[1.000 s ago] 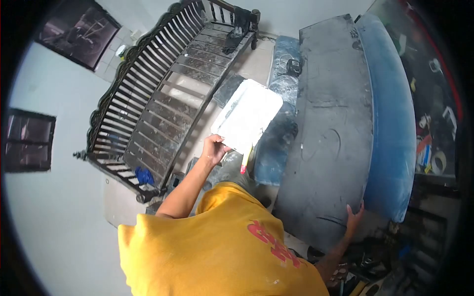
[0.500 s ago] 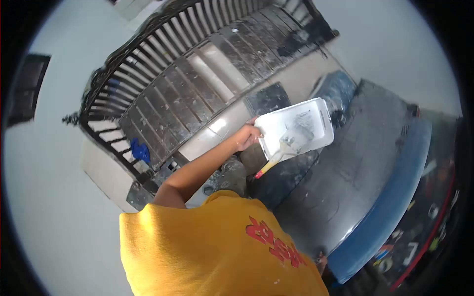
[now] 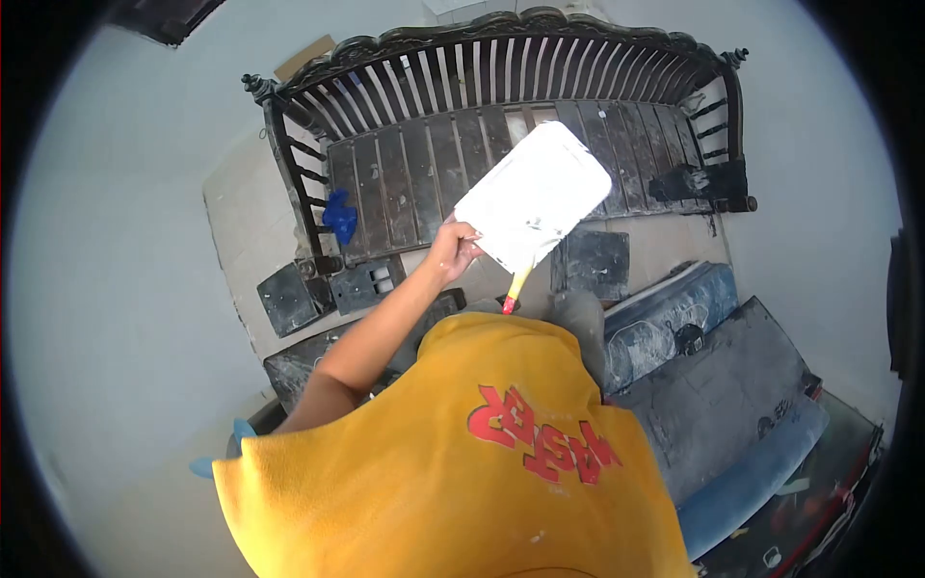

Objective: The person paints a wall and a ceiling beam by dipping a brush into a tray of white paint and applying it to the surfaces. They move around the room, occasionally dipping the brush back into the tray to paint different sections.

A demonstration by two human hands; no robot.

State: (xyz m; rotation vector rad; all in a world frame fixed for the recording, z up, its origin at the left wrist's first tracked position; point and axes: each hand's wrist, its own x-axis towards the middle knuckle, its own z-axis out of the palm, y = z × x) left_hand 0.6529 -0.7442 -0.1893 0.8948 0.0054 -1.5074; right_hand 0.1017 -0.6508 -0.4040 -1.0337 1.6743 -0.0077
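Observation:
My left hand is closed on the near-left edge of a white paint tray, holding it out in front of me. A paintbrush with a yellow handle and red tip leans over the tray's near edge. Its bristle end lies inside, washed out by glare along with some dark smears. My right hand is out of the frame. Beyond the tray stands a dark wooden bench with a slatted seat and spindle back, speckled with pale spots.
A crumpled blue plastic bag is at the bench's left end. Dark flat pieces lie on the tiled floor. To the right are a blue smeared cushion-like piece and a large dark panel with a blue edge. Walls stand on both sides.
My view has turned, so the bench now appears level and more centred. The tray appears higher and tilted differently, still in my left hand. My right hand, partly visible low before, has left view.

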